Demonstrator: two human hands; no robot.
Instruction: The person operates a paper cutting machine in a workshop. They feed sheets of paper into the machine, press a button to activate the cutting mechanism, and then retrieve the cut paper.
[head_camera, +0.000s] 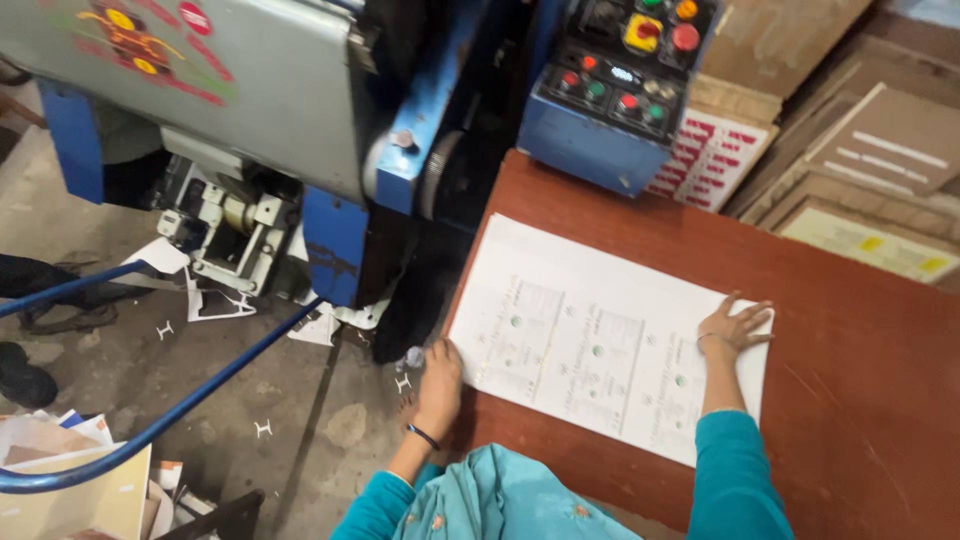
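blue-and-grey machine (300, 110) fills the upper left, its control box (612, 90) with coloured buttons sits at the far edge of the table (860, 360). flattened cardboard stacks (870, 170) lean behind the table on the right. offcuts (225, 305) litter the floor under the machine.

printed sheet stack (600, 340) lies flat on the red-brown table, angled, near edge running along the table's left-front side. sheets look squared up and not lifted.

right hand (735, 325) is flat on the far right corner of the stack, fingers spread open, pressing down, gripping nothing. left hand (438, 375) is at the near left corner, by the table edge; fingers curl over the corner, can't tell whether they pinch a sheet or just rest on it.

judgement: stack is set down and being steadied or aligned. nothing is in the machine from this angle, so feeding looks not yet begun.
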